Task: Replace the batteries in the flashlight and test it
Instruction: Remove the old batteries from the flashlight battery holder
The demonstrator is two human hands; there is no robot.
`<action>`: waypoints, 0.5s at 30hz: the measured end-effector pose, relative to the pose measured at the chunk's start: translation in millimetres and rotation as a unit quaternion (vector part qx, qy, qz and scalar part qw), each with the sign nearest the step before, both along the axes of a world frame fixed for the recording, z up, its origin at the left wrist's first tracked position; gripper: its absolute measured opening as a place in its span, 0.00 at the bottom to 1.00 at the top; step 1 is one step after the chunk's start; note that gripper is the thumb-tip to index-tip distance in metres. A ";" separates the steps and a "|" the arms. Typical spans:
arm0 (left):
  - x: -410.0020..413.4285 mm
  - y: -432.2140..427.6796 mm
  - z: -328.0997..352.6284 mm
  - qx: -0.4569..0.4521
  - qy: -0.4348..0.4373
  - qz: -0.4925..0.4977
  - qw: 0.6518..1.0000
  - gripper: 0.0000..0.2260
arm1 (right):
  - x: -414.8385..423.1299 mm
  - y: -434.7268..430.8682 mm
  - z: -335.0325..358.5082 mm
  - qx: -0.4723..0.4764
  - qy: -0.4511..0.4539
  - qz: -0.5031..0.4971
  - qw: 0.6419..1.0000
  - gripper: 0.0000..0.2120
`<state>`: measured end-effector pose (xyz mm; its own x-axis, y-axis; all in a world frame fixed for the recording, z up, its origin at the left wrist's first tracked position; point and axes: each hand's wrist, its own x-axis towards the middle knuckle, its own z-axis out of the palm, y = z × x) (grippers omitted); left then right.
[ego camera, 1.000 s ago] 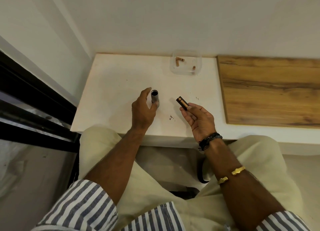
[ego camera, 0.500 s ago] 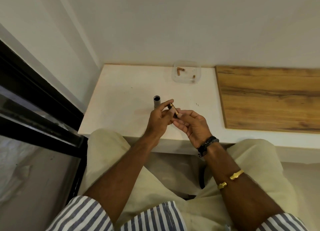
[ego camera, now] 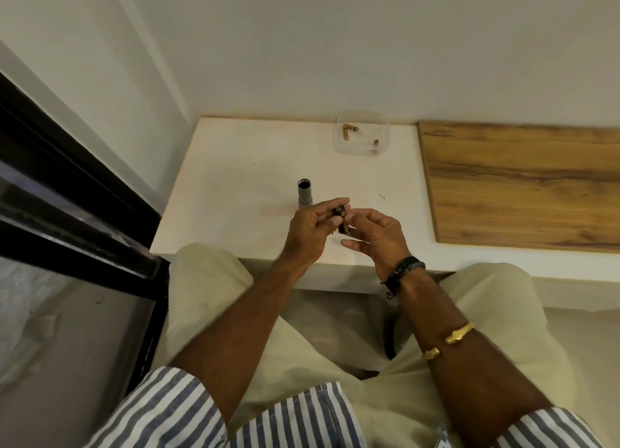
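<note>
The fingers [ego camera: 337, 203] of the left hand [ego camera: 307, 233] were pinched together on a small dark battery holder [ego camera: 339, 213], gripping its upper end. The right hand [ego camera: 377, 236] met it from the other side, its fingertips closed on the lower part of the same holder, thumb stretched out below. Both hands hovered just above the near edge of the white counter [ego camera: 235, 179]. Whether batteries sat inside the holder could not be told.

Just behind the left hand, the grey flashlight body [ego camera: 305, 197] stood upright on the counter, its open dark mouth facing up, apart from the hands. Well back, near the wall, a clear plastic tray [ego camera: 360, 134] held three copper-coloured batteries [ego camera: 347, 131], two touching at the left and one alone at the right. A wooden board [ego camera: 523, 182] lay on the counter's right side. The right wrist wore a dark corded band [ego camera: 404, 270], with a gold bangle [ego camera: 449, 342] further up the forearm.
</note>
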<state>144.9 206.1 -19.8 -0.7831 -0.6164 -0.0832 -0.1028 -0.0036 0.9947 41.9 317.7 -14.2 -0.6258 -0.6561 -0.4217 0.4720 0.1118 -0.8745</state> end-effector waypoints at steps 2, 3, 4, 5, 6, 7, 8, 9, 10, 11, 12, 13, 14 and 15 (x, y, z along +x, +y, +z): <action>-0.6 0.2 -2.6 -0.031 -0.005 0.001 1.000 0.17 | 0.6 -1.3 -1.3 0.012 0.012 -0.003 1.000 0.03; -0.6 0.0 -4.1 -0.042 -0.006 0.001 0.999 0.17 | 0.7 -1.6 -1.8 0.015 0.012 -0.006 1.000 0.03; -0.4 -0.3 -5.4 -0.050 -0.007 0.000 0.999 0.17 | 0.7 -2.0 -2.0 0.016 0.009 -0.009 1.000 0.03; -0.2 -0.2 -6.2 -0.057 -0.008 -0.002 0.998 0.17 | 0.7 -2.3 -2.4 0.015 0.004 -0.011 1.000 0.03; -0.1 -0.1 -6.8 -0.068 -0.010 -0.003 0.998 0.16 | 0.7 -2.3 -2.6 0.013 -0.002 -0.014 1.000 0.03; 0.0 0.1 -7.2 -0.084 -0.012 -0.004 0.996 0.16 | 0.9 -2.4 -2.8 0.011 -0.008 -0.015 1.000 0.03; 0.2 0.2 -7.8 -0.101 -0.015 -0.005 0.995 0.16 | 1.0 -2.5 -3.2 0.009 -0.017 -0.017 1.000 0.03; 0.4 0.4 -8.1 -0.117 -0.015 -0.005 0.993 0.15 | 1.0 -2.4 -3.4 0.007 -0.027 -0.019 0.999 0.03; 0.8 0.5 -8.3 -0.132 -0.016 -0.006 0.991 0.15 | 1.0 -2.4 -3.7 0.004 -0.039 -0.020 0.999 0.03; 1.1 0.8 -8.5 -0.145 -0.015 -0.007 0.989 0.15 | 0.8 -2.4 -3.9 0.001 -0.050 -0.019 0.999 0.03; 1.5 1.3 -8.8 -0.158 -0.015 -0.008 0.987 0.15 | 0.4 -2.2 -4.3 -0.001 -0.061 -0.017 0.998 0.03; 1.8 1.9 -8.8 -0.170 -0.015 -0.010 0.985 0.14 | 0.0 -1.9 -4.3 -0.003 -0.071 -0.014 0.997 0.03; 1.8 2.7 -8.6 -0.182 -0.014 -0.012 0.983 0.14 | -0.6 -1.4 -3.9 -0.006 -0.081 -0.014 0.997 0.03; 1.8 3.3 -8.2 -0.194 -0.014 -0.015 0.981 0.14 | -1.2 -1.4 -3.4 -0.010 -0.088 -0.014 0.996 0.03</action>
<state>146.7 209.4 -28.0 -0.8019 -0.5828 0.1313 -0.1248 0.3784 0.9172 40.8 316.3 -17.6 -0.5614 -0.6492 -0.5132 0.6210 0.0795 -0.7798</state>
